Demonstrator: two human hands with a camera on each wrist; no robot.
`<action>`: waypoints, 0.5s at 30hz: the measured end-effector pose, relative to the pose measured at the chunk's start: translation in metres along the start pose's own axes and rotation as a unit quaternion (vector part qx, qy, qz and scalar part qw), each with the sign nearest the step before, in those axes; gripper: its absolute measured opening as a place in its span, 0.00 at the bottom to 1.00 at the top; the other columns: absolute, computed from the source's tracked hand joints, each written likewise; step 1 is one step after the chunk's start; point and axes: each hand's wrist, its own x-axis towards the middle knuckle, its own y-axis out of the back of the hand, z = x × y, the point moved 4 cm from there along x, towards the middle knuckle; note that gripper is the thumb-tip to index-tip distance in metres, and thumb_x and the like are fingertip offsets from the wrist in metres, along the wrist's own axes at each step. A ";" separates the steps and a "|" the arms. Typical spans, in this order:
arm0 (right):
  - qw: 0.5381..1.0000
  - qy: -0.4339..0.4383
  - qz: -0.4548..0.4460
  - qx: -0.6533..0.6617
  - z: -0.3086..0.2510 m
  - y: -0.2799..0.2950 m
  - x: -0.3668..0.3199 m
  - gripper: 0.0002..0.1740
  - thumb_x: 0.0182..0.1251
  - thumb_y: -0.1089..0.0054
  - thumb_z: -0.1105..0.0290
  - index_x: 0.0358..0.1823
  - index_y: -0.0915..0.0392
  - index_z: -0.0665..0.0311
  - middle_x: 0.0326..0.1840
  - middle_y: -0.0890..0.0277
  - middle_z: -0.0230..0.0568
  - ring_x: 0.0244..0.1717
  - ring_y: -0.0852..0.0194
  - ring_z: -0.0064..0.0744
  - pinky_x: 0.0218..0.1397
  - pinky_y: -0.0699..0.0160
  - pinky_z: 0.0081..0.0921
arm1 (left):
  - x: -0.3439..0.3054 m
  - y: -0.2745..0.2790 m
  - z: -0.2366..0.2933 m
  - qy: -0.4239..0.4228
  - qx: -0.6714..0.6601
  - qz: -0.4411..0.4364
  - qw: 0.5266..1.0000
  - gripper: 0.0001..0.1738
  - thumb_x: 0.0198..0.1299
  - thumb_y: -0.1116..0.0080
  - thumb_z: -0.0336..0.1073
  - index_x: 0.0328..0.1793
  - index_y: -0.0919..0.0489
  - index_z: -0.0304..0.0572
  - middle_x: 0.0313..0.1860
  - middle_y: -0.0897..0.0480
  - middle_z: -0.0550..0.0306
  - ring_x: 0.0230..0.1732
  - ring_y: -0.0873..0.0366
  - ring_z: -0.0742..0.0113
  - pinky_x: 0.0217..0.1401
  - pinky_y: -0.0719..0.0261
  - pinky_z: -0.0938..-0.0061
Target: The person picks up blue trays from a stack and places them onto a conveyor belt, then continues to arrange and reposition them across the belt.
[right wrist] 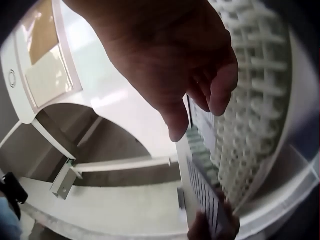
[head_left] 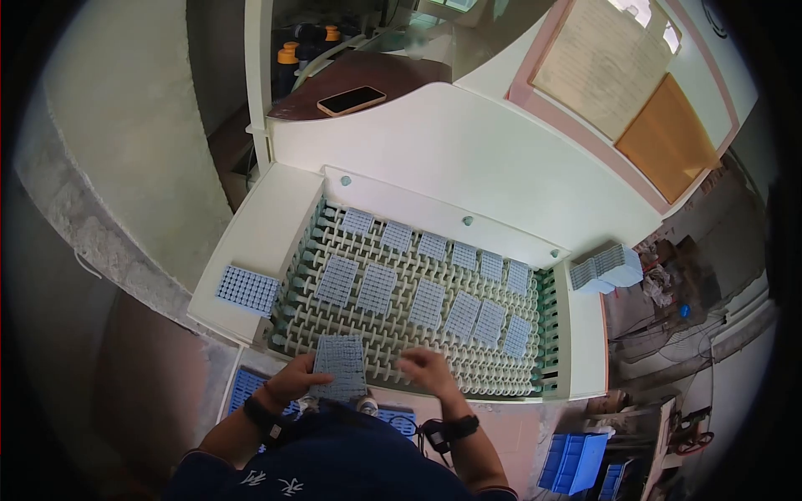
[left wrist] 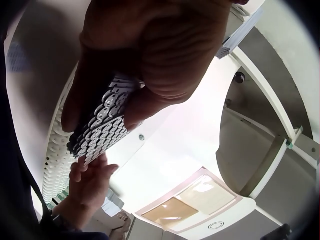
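Note:
My left hand (head_left: 291,380) grips a thick stack of grey-blue gridded panels (head_left: 340,366) by its left edge, above the near edge of the roller conveyor (head_left: 393,346). Seen from the left wrist, the thumb and fingers clamp the stack (left wrist: 105,125), which shows several layers edge-on. My right hand (head_left: 428,370), slightly blurred, hovers over the rollers to the right of the stack. Its thumb hangs apart from the loosely bent fingers in the right wrist view, with nothing between them. Similar single panels (head_left: 378,288) lie in two rows across the rollers.
One gridded panel (head_left: 248,290) lies on the white left ledge (head_left: 259,219). A stack of panels (head_left: 607,268) stands on the right ledge. Behind the rollers rises a white machine hood (head_left: 451,154); a phone (head_left: 352,101) lies beyond it. Blue crates (head_left: 573,462) sit on the floor at right.

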 end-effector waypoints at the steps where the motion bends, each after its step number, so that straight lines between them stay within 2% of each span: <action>1: 0.995 -0.023 -0.078 0.049 -0.006 -0.030 0.000 0.15 0.57 0.35 0.65 0.38 0.22 0.71 0.24 0.22 0.38 0.24 0.25 0.21 0.24 0.27 0.17 | -0.001 -0.001 0.000 0.001 0.012 -0.001 1.000 0.24 0.56 0.44 0.27 0.60 0.33 0.31 0.53 0.24 0.51 0.54 0.26 0.65 0.58 0.30 0.72; 2: 0.995 -0.021 -0.085 0.049 -0.008 -0.044 0.002 0.15 0.57 0.35 0.65 0.38 0.22 0.71 0.24 0.22 0.38 0.24 0.25 0.21 0.24 0.27 0.17 | -0.003 -0.003 0.001 -0.002 0.012 0.006 1.000 0.24 0.56 0.44 0.27 0.60 0.33 0.31 0.53 0.24 0.51 0.54 0.26 0.65 0.58 0.30 0.72; 4: 0.972 -0.063 -0.203 0.105 -0.012 -0.073 0.001 0.13 0.58 0.36 0.66 0.35 0.22 0.71 0.22 0.24 0.37 0.21 0.25 0.21 0.24 0.27 0.16 | -0.009 -0.004 0.006 -0.023 0.024 0.010 0.999 0.24 0.56 0.44 0.27 0.60 0.33 0.31 0.53 0.24 0.51 0.54 0.26 0.66 0.59 0.30 0.72; 5: 0.973 -0.070 -0.183 0.120 -0.018 -0.071 0.001 0.11 0.59 0.38 0.67 0.33 0.22 0.71 0.20 0.25 0.36 0.19 0.26 0.21 0.24 0.27 0.16 | -0.014 0.001 0.006 -0.028 0.020 0.020 0.999 0.24 0.56 0.44 0.27 0.60 0.33 0.31 0.53 0.24 0.51 0.54 0.26 0.66 0.59 0.30 0.72; 6: 0.979 -0.038 -0.154 0.128 -0.013 -0.064 0.006 0.10 0.59 0.39 0.68 0.32 0.23 0.70 0.19 0.25 0.35 0.19 0.27 0.20 0.24 0.27 0.16 | -0.021 0.007 0.005 -0.022 0.013 0.025 0.999 0.24 0.57 0.45 0.27 0.61 0.34 0.31 0.54 0.24 0.51 0.54 0.27 0.65 0.59 0.30 0.71; 8: 0.975 -0.090 -0.069 0.190 -0.008 -0.048 0.009 0.09 0.60 0.39 0.68 0.32 0.23 0.69 0.19 0.25 0.34 0.19 0.27 0.20 0.24 0.28 0.15 | -0.038 0.018 0.004 -0.021 0.001 0.045 0.999 0.24 0.58 0.46 0.27 0.61 0.35 0.31 0.55 0.25 0.50 0.55 0.27 0.63 0.60 0.31 0.71; 9: 0.975 -0.091 -0.083 0.187 0.000 -0.046 0.013 0.09 0.60 0.39 0.68 0.32 0.23 0.69 0.19 0.25 0.34 0.19 0.27 0.20 0.24 0.28 0.15 | -0.048 0.020 0.005 -0.027 -0.080 0.013 0.996 0.24 0.59 0.48 0.27 0.62 0.36 0.30 0.56 0.26 0.49 0.56 0.28 0.61 0.61 0.31 0.69; 10: 0.974 -0.101 -0.056 0.193 0.010 -0.043 0.019 0.10 0.60 0.39 0.68 0.31 0.23 0.69 0.19 0.25 0.34 0.19 0.27 0.20 0.24 0.28 0.15 | -0.057 0.022 0.005 -0.034 -0.159 -0.021 0.987 0.24 0.59 0.50 0.27 0.63 0.37 0.30 0.58 0.28 0.47 0.58 0.28 0.59 0.62 0.32 0.67; 11: 0.973 -0.110 -0.028 0.200 0.020 -0.044 0.024 0.10 0.60 0.39 0.67 0.31 0.23 0.68 0.19 0.25 0.34 0.19 0.27 0.20 0.23 0.28 0.15 | -0.065 0.025 0.006 -0.047 -0.166 -0.040 0.984 0.25 0.60 0.53 0.26 0.65 0.39 0.29 0.60 0.30 0.46 0.60 0.30 0.57 0.64 0.34 0.65; 15: 0.975 -0.084 -0.126 0.161 -0.004 -0.095 0.031 0.11 0.61 0.40 0.67 0.31 0.23 0.69 0.21 0.24 0.35 0.20 0.24 0.21 0.25 0.24 0.15 | -0.083 0.038 -0.001 -0.048 -0.176 -0.032 0.983 0.26 0.60 0.53 0.26 0.65 0.40 0.28 0.61 0.30 0.45 0.61 0.32 0.57 0.64 0.35 0.65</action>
